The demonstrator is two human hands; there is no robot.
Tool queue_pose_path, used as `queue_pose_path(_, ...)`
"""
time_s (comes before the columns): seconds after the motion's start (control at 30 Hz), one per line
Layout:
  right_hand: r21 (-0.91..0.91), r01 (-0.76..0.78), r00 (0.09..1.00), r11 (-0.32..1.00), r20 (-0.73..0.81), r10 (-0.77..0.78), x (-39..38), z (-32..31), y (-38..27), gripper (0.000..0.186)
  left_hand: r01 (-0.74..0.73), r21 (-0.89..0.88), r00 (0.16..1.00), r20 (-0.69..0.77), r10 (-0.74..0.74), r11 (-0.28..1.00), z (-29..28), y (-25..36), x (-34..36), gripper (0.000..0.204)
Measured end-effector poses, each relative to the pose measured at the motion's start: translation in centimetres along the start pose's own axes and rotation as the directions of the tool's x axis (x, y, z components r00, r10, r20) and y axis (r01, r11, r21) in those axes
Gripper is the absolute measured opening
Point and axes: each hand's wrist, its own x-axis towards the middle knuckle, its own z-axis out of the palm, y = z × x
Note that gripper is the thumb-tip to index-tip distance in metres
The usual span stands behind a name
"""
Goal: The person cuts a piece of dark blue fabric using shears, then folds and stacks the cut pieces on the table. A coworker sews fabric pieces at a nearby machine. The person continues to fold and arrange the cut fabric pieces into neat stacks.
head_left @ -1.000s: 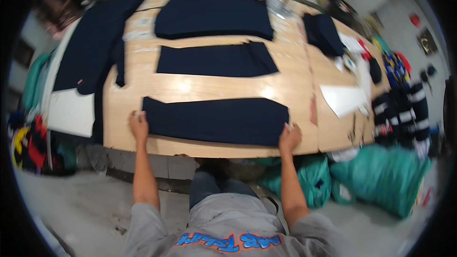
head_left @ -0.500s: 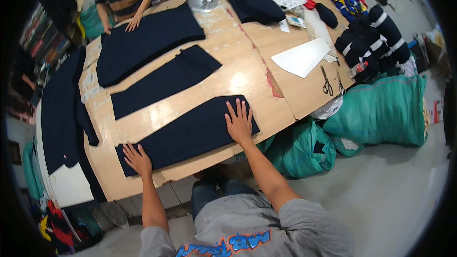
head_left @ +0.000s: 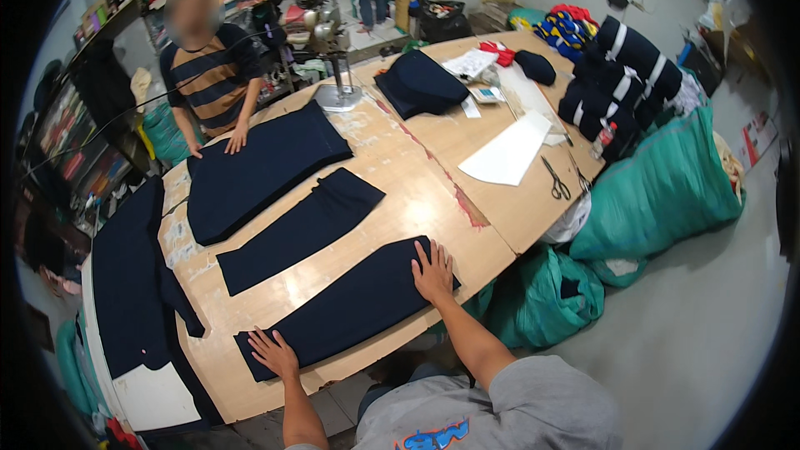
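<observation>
A long stack of dark navy cut fabric (head_left: 354,304) lies along the near edge of the wooden table. My left hand (head_left: 273,353) rests flat on its narrow left end, fingers spread. On the wider right end lies my right hand (head_left: 433,273), palm down with the fingers stretched out. Just beyond is a narrower navy fabric stack (head_left: 300,233) with a notched far edge. Farther off sits a larger, thicker navy stack (head_left: 267,171), and both hands of another person (head_left: 237,137) touch its far side.
More navy fabric (head_left: 129,275) covers the table's left end. To the right lie a white pattern piece (head_left: 508,150), scissors (head_left: 556,179) and a folded navy bundle (head_left: 421,87). A cutting machine (head_left: 337,96) stands at the far edge. Green sacks (head_left: 650,200) sit on the floor at right.
My view has tilted up, so the table sits lower and more of the room and the other person shows. Both my hands stay flat on the same fabric stack.
</observation>
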Motion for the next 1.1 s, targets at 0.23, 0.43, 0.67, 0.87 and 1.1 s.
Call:
queue_pose_path(0.23, -0.058, -0.001, 1.0, 0.998, 0.003, 0.001, -0.1, 0.4, 0.3, 0.062, -0.055, -0.089, 0.998, -0.044, 0.051, 0.995, -0.2, 0.2, -0.3, 0.068)
queue_pose_path(0.43, -0.053, 0.029, 1.0, 0.998, 0.012, -0.029, 0.1, 0.4, -0.7, 0.062, -0.08, -0.143, 0.996, -0.039, 0.075, 0.987, -0.4, -1.3, -0.4, 0.071)
queue_pose_path(0.67, -0.094, 0.059, 0.998, 0.994, -0.01, -0.06, -0.4, -0.2, -0.3, 0.059, -0.054, -0.186, 0.992, -0.119, 0.032, 0.981, -0.8, -6.7, -2.3, 0.071)
queue_pose_path(0.87, -0.121, 0.064, 0.998, 0.991, -0.015, -0.067, -0.4, 1.3, -0.8, 0.056, 0.117, -0.252, 0.986, -0.083, -0.142, 0.961, 1.6, -18.4, -9.3, 0.067)
queue_pose_path(1.1, -0.212, -0.001, 1.0, 0.977, -0.021, -0.003, -0.4, 0.2, 0.1, 0.056, 0.345, -0.516, 0.938, 0.215, -0.271, 0.784, 4.2, -18.2, -21.6, 0.065)
